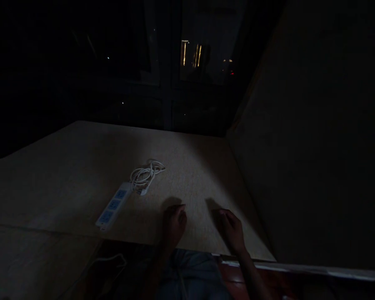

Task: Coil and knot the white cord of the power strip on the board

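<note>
The fingers of our left hand (175, 224) are loosely bent, the thumb lying near the forefinger, and we see nothing gripped in them. Our right hand (233, 233) is also relaxed and curled, with nothing visible in it; the hands stand apart in the lower middle of the frame, over the near part of the wooden tabletop (195, 171).

Left of our left hand, well apart from it, lies the power strip (113, 205), in the lower left-centre of the frame. As things lie, we judge that no handling is under way: its white cord (143, 169) is already gathered in loose loops, and neither hand touches it. Anything left to do, we cannot tell.

The strip is long, white and set slantwise, with three blue socket panels facing up, no plug in any of them. The cord bunches at its upper end, where what looks like the cord's plug (143, 192) lies. Dark windowpanes (206, 66) fill the top centre; a plain wall (325, 158), the right.
</note>
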Demonstrator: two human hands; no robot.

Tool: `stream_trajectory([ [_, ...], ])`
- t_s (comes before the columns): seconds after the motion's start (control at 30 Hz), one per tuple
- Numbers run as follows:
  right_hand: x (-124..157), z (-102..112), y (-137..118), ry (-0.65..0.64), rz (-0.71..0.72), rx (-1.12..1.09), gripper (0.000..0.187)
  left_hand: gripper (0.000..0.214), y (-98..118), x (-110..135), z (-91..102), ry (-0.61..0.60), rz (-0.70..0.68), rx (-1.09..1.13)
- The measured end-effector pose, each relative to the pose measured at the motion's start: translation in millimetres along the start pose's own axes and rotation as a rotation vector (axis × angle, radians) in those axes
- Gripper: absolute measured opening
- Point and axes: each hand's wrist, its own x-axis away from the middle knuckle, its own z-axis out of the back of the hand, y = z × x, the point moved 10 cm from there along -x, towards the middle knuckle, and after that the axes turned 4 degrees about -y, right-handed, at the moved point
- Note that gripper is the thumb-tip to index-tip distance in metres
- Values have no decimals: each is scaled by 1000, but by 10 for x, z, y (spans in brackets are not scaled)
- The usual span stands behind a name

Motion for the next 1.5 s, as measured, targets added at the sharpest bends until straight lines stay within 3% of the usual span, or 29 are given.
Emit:
stream_trajectory([
  [0.13, -26, -10, -4, 36, 7, -26, 47, 26, -87, -37, 18, 10, 18, 103],
  [0.6, 40, -192, -100, -107, 155, 38, 42, 29, -38, 40, 114, 7, -12, 99],
  [1.5, 35, -227, -99, -161, 172, 19, 41, 31, -216, -25, 78, 34, 121, 109],
])
